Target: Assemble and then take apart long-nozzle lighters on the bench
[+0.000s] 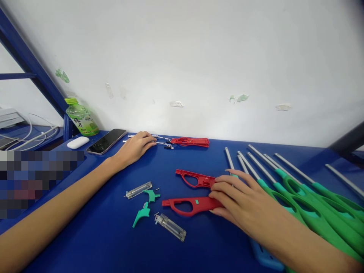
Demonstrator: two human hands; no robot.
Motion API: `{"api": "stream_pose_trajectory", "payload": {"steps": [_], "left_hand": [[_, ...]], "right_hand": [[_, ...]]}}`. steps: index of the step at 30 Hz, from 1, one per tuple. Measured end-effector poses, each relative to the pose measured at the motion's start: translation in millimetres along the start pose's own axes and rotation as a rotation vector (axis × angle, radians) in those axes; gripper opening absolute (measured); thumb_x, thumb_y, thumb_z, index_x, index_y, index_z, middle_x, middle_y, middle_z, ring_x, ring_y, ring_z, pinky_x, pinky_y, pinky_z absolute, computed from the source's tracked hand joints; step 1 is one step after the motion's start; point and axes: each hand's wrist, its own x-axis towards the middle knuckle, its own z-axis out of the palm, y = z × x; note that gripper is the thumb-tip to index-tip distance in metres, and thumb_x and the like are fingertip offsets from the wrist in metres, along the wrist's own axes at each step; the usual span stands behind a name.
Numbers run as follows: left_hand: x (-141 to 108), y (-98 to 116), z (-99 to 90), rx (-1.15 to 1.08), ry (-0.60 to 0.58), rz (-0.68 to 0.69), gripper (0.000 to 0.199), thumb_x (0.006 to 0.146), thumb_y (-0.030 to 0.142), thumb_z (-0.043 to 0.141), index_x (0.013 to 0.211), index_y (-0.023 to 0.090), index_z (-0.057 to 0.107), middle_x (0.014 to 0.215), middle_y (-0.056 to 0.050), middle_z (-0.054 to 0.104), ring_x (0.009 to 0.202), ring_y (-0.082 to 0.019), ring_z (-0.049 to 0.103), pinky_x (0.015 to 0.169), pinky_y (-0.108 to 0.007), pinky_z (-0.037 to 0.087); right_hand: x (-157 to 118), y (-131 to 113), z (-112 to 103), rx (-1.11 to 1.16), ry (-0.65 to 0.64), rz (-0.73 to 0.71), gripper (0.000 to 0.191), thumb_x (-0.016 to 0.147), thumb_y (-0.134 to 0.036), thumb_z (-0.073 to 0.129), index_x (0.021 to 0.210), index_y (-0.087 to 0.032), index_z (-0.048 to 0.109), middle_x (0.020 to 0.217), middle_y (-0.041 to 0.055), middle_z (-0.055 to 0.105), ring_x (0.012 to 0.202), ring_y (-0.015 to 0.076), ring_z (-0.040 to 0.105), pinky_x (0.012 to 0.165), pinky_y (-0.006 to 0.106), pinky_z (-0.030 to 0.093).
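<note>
White wall [199,68] rises behind your blue table [113,242]. Your right forearm partly covers a blue object [263,254], too hidden to name, and the right edge cuts off some green lighters [321,223]. Your left hand [139,145] hides the middle of some thin metal rods [155,136]; its fingers bend loosely there, though whether they grip cannot be told. Your right hand [239,197], fingers apart and half curled, touches the right ends of the upper red shell [196,180] and lower red shell [201,204], mid-table; its grip is equally unclear.
</note>
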Motion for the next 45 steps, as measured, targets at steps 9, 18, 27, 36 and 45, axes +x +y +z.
{"api": "stream_pose_trajectory", "payload": {"steps": [9,18,27,36,45], "left_hand": [[1,6,-1.5,0.027,0.021,-0.037,0.032,0.103,0.037,0.068,0.129,0.018,0.065,0.130,-0.010,0.067,0.112,-0.025,0.069,0.095,-0.047,0.060],[1,6,-1.4,0.032,0.013,-0.049,0.031,0.103,0.036,0.068,0.128,0.018,0.066,0.130,-0.010,0.067,0.112,-0.025,0.069,0.095,-0.047,0.060],[1,6,-1.4,0.025,0.012,-0.055,0.031,0.103,0.036,0.068,0.128,0.018,0.066,0.131,-0.010,0.067,0.113,-0.025,0.069,0.095,-0.047,0.060],[0,6,-0.9,0.008,0.020,-0.043,0.031,0.103,0.037,0.068,0.128,0.018,0.066,0.131,-0.010,0.067,0.114,-0.025,0.069,0.096,-0.048,0.060],[-2,6,-0.1,-0.007,0.030,-0.057,0.034,0.103,0.037,0.068,0.132,0.018,0.064,0.133,-0.010,0.066,0.114,-0.026,0.068,0.097,-0.049,0.060]], "right_hand": [[0,15,-21,0.184,0.016,0.142,0.032,0.114,-0.026,0.041,0.102,-0.024,0.070,0.093,-0.0001,0.073,0.090,0.0216,0.063,0.094,0.042,0.042],[1,-7,-26,0.205,-0.094,0.210,0.037,0.093,-0.060,0.073,0.106,-0.025,0.074,0.100,0.0035,0.073,0.095,0.0287,0.064,0.092,0.049,0.043],[6,-14,-24,0.116,-0.092,0.100,0.018,0.092,-0.037,0.076,0.102,-0.022,0.072,0.092,0.0030,0.072,0.085,0.0264,0.066,0.085,0.046,0.047],[-5,23,-16,0.039,-0.047,0.207,0.027,0.110,-0.044,0.049,0.117,-0.022,0.064,0.110,0.0076,0.072,0.095,0.0284,0.069,0.088,0.045,0.051],[-6,23,-7,0.097,-0.110,0.236,0.027,0.111,-0.043,0.046,0.117,-0.023,0.063,0.109,0.0065,0.077,0.098,0.0282,0.073,0.091,0.047,0.055]]}}
